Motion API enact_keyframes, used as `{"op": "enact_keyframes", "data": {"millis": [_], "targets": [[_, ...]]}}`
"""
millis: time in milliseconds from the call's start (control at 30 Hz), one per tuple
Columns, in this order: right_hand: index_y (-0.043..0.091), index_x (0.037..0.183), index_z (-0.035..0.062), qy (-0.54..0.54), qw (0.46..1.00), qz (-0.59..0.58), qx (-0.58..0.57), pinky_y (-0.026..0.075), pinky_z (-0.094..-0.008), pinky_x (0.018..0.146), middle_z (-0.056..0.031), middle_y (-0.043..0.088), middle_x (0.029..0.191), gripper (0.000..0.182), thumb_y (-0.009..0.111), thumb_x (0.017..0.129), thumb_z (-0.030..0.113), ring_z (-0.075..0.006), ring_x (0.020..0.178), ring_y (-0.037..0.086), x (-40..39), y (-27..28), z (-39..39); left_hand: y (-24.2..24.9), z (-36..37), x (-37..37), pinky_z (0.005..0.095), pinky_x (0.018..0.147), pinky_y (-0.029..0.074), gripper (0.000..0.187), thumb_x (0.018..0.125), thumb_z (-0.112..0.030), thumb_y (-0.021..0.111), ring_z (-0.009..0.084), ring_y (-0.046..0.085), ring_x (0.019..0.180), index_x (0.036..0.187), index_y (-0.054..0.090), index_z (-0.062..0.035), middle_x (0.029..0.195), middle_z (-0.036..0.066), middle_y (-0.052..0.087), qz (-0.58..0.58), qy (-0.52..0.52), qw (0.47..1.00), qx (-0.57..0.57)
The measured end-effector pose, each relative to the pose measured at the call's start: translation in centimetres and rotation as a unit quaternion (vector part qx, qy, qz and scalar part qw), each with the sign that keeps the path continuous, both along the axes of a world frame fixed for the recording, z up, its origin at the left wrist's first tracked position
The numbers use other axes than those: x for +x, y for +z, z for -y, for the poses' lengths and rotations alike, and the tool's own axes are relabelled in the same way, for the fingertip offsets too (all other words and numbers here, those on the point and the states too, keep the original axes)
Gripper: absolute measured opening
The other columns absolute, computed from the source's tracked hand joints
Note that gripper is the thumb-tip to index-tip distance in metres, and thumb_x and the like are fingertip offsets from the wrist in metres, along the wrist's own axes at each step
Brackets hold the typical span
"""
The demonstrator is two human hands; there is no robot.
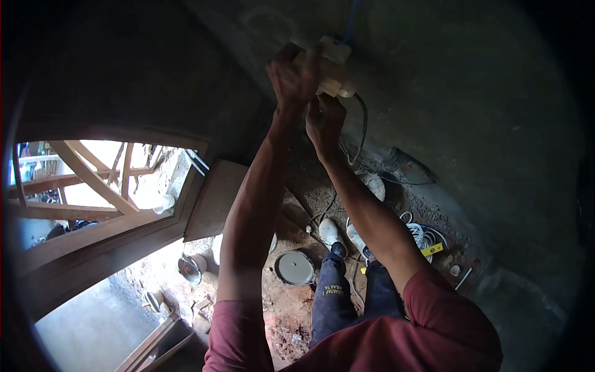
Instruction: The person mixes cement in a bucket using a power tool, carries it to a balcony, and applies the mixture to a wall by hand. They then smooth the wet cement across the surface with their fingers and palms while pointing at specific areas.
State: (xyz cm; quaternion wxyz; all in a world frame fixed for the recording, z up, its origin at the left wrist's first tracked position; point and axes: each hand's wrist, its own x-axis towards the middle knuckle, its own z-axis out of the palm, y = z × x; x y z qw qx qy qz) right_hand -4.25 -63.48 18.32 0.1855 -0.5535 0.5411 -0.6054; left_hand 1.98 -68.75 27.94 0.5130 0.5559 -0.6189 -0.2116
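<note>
1 pale, blurred block (334, 85) is slanted before the grey wall (434, 93), partly hidden, just beside 1 pale wall box (336, 51); 1 dark cable (365, 118) curves down from its end.

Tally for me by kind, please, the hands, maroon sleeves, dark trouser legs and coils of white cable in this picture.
Hands, left and right: 2
Maroon sleeves: 2
Dark trouser legs: 2
Coil of white cable: 1
Total: 7

Blurred hands, half-hidden object
The blurred left grip (292, 82) hides part of the pale, block-shaped object (335, 82); the right grip's (326, 121) fingertips are unclear. The top edge cuts the thin blue cable (353, 20), the bottom edge the maroon shirt (365, 347).
</note>
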Motion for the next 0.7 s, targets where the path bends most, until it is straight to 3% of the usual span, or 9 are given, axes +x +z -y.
{"op": "enact_keyframes", "data": {"millis": [133,200,267,333,367,433,567,667,700], "targets": [[0.065,0.091,-0.0052,-0.023,0.995,-0.090,-0.022,0.048,-0.0402,0.065,-0.0211,0.065,0.078,0.018,0.058,0.090,0.011,-0.0353,0.074,0.066,-1.3,-3.2,-1.7,-2.4,0.1,-0.3,0.0427,0.062,0.047,0.035,0.080,-0.030,0.058,0.0375,0.062,0.064,0.078,0.064,0.0039,0.071,0.021,0.065,0.003,0.118,0.993,-0.016],[0.063,0.086,-0.0039,0.025,0.995,-0.011,0.095,0.047,-0.0400,0.063,-0.0196,0.063,0.075,0.017,0.057,0.091,0.011,-0.0359,0.071,0.064,-1.3,-6.5,-2.8,-1.1,2.0,-0.2,0.0404,0.066,0.047,0.042,0.085,-0.035,0.054,0.0318,0.062,0.068,0.083,0.065,0.0053,0.073,0.021,0.065,-0.017,0.120,0.991,-0.053],[0.063,0.082,-0.0020,0.021,0.995,0.061,0.080,0.046,-0.0391,0.061,-0.0191,0.062,0.073,0.022,0.056,0.093,0.015,-0.0356,0.069,0.063,-0.2,-8.9,-4.3,-0.5,3.6,1.9,0.0381,0.071,0.047,0.049,0.090,-0.040,0.049,0.0260,0.062,0.071,0.089,0.066,0.0066,0.074,0.020,0.064,-0.025,0.140,0.987,-0.078],[0.066,0.085,-0.0002,0.085,0.978,-0.006,0.189,0.047,-0.0376,0.062,-0.0190,0.063,0.075,0.023,0.058,0.094,0.020,-0.0358,0.070,0.064,-0.7,-7.7,-6.4,-1.0,4.8,2.1,0.0430,0.063,0.045,0.044,0.090,-0.039,0.051,0.0334,0.060,0.064,0.094,0.065,0.0027,0.073,0.019,0.064,0.187,0.147,0.921,-0.309],[0.066,0.086,0.0001,0.076,0.982,0.006,0.171,0.048,-0.0375,0.063,-0.0193,0.064,0.076,0.023,0.061,0.092,0.022,-0.0377,0.071,0.063,-0.1,-9.4,-7.0,-1.2,4.1,1.9,0.0430,0.063,0.045,0.044,0.090,-0.039,0.051,0.0334,0.060,0.064,0.094,0.065,0.0027,0.073,0.019,0.064,0.182,0.142,0.926,-0.298],[0.065,0.084,-0.0002,0.113,0.981,-0.016,0.160,0.048,-0.0397,0.064,-0.0185,0.065,0.081,0.023,0.062,0.091,0.021,-0.0373,0.076,0.062,-0.2,-9.3,-8.7,0.7,1.2,1.3,0.0438,0.096,0.042,0.070,0.088,-0.058,0.041,0.0380,0.058,0.112,0.123,0.061,-0.0005,0.119,0.026,0.061,-0.064,0.105,0.989,0.083],[0.066,0.087,0.0013,0.139,0.968,-0.094,0.187,0.048,-0.0427,0.071,-0.0180,0.064,0.090,0.020,0.062,0.091,0.021,-0.0361,0.086,0.061,-2.1,-10.1,-12.0,-1.5,1.3,1.1,0.0460,0.090,0.044,0.062,0.092,-0.047,0.042,0.0388,0.059,0.098,0.120,0.060,0.0046,0.110,0.026,0.064,-0.048,0.093,0.995,0.005],[0.064,0.094,0.0028,0.145,0.957,-0.047,0.246,0.047,-0.0435,0.076,-0.0174,0.062,0.093,0.018,0.059,0.092,0.020,-0.0369,0.091,0.059,-1.7,-18.3,-15.4,-1.1,0.0,0.8,0.0422,0.087,0.044,0.052,0.093,-0.039,0.045,0.0303,0.059,0.094,0.114,0.063,0.0044,0.104,0.020,0.065,-0.088,0.093,0.990,0.054],[0.062,0.099,0.0028,0.162,0.949,-0.048,0.267,0.047,-0.0443,0.076,-0.0186,0.062,0.094,0.022,0.057,0.093,0.023,-0.0382,0.092,0.059,-2.2,-18.9,-16.2,-1.7,-0.2,1.1,0.0401,0.079,0.045,0.052,0.094,-0.043,0.044,0.0275,0.058,0.082,0.103,0.064,0.0046,0.089,0.016,0.063,-0.101,0.089,0.989,0.057]]}}
